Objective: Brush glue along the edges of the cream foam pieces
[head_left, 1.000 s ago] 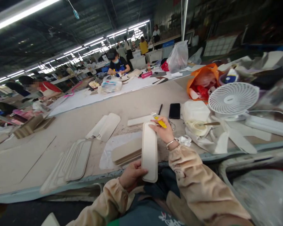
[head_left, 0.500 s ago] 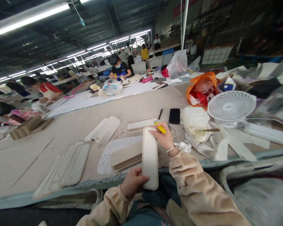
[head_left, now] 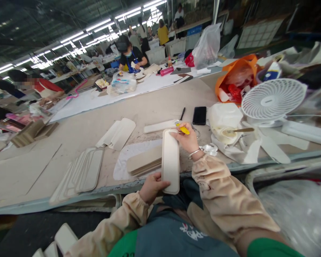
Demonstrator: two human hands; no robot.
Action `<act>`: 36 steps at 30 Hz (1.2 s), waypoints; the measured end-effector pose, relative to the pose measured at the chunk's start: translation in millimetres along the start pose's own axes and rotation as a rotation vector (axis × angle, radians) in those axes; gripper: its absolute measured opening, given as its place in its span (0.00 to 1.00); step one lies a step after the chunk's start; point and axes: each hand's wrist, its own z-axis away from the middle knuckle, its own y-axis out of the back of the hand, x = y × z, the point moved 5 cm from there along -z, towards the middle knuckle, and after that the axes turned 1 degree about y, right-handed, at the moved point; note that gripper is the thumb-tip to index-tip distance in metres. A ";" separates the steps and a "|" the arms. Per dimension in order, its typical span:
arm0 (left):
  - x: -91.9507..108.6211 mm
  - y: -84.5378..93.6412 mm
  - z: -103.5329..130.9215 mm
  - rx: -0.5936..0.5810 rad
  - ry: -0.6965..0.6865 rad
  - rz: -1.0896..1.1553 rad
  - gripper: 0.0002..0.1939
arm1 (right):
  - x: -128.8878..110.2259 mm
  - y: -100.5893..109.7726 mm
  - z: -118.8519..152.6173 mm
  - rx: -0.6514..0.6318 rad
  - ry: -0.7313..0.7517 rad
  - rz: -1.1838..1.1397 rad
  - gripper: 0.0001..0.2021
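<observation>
A long, pale panel with rounded corners and a raised border (head_left: 171, 160) stands tilted in front of me at the table's edge. My left hand (head_left: 154, 186) is closed on its lower left edge, thumb across the face. At its top, the fingers of my right hand (head_left: 187, 138) touch the upper right corner. That hand also grips a small tool with a yellow handle (head_left: 184, 130); its working end is too small to make out. Just behind the panel lies a stack of beige boards (head_left: 144, 160) on a white sheet (head_left: 121, 165).
Left of the stack, bordered panels (head_left: 89, 169) are fanned out, with plain pale pieces (head_left: 123, 132) behind. A phone (head_left: 199, 115), a white tub (head_left: 224, 116), a fan (head_left: 274, 98) and an orange bag (head_left: 237, 76) stand to the right. Co-workers sit across the table.
My view has tipped downward, so the table and hands appear higher and more of my apron shows. Both hands keep their hold, and the panel stays in nearly the same pose.
</observation>
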 end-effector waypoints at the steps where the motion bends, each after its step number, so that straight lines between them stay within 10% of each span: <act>1: 0.3 -0.3 0.3 0.002 0.003 -0.001 0.27 | 0.0 0.1 -0.2 0.001 0.001 0.003 0.22; 36: -3.6 -4.9 2.3 -0.073 -0.029 0.091 0.29 | -8.0 -1.9 6.4 -0.022 -0.014 0.109 0.21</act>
